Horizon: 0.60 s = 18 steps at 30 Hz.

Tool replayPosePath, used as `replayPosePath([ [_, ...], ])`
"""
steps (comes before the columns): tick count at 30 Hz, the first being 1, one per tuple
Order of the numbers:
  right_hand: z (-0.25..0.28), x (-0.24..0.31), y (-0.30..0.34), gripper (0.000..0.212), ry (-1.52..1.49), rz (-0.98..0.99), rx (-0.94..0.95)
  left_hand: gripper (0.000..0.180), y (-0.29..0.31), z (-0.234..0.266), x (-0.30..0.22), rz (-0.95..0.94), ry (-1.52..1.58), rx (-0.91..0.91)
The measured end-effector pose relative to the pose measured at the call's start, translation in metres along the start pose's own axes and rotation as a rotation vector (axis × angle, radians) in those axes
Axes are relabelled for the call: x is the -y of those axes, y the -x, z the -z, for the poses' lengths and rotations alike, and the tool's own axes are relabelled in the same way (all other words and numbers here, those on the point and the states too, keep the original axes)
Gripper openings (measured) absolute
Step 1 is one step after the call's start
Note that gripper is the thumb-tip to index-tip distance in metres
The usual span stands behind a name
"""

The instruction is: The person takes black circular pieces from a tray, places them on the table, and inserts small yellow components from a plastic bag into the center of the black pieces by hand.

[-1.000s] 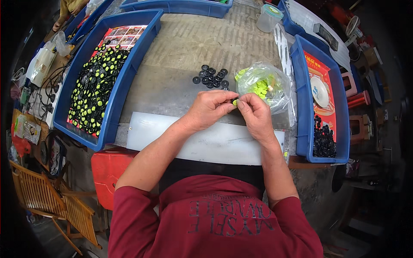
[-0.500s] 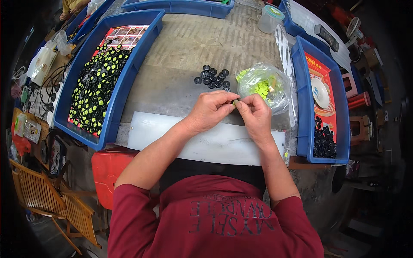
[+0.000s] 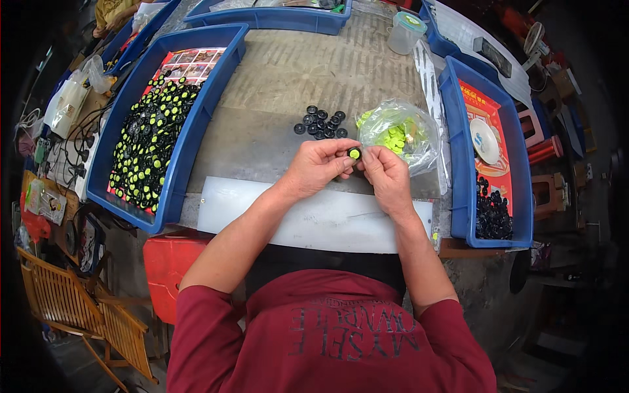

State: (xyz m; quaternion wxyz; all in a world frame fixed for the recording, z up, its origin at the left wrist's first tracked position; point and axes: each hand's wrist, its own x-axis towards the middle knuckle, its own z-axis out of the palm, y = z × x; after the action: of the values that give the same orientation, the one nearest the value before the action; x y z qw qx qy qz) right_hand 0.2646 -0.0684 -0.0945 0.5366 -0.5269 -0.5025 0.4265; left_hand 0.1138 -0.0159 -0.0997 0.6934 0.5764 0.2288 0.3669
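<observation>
Between the thumb and fingers of my left hand (image 3: 313,169) is a small black wheel (image 3: 354,154) with a lime-green centre, its face turned up. My right hand (image 3: 389,180) is closed in a pinch right beside that wheel; its fingertips hide whatever they hold. Just beyond my hands lies a loose cluster of black wheels (image 3: 320,123) without green centres. To its right, a clear plastic bag (image 3: 424,147) stands open with lime-green pieces (image 3: 395,137) inside, close to my right fingers.
At the left, a blue tray (image 3: 171,177) holds a heap of green-centred black wheels (image 3: 147,137). A blue tray (image 3: 458,157) at the right contains black parts (image 3: 493,213) and a white dish (image 3: 485,141). A white board (image 3: 314,226) lies along the near edge; a lidded plastic tub (image 3: 405,36) stands farther back.
The wheel in my left fingers has turned so its green centre shows. My right fingertips have shifted slightly away from my left ones. The whole view has shifted a little.
</observation>
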Motion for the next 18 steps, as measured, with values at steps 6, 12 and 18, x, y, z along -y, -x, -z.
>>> replayPosePath([
  [6, -0.001, 0.000, 0.000, 0.014, 0.016, -0.011, 0.041, 0.028, 0.001, 0.000, -0.002, 0.002, -0.009, 0.016],
  [12, -0.002, -0.011, -0.001, 0.011, 0.070, 0.132, 0.016, 0.025, 0.000, 0.000, -0.001, 0.017, 0.005, 0.014],
  [18, -0.004, 0.000, 0.001, 0.009, 0.159, 0.169, 0.015, 0.023, 0.001, 0.001, 0.003, 0.006, 0.043, 0.003],
])
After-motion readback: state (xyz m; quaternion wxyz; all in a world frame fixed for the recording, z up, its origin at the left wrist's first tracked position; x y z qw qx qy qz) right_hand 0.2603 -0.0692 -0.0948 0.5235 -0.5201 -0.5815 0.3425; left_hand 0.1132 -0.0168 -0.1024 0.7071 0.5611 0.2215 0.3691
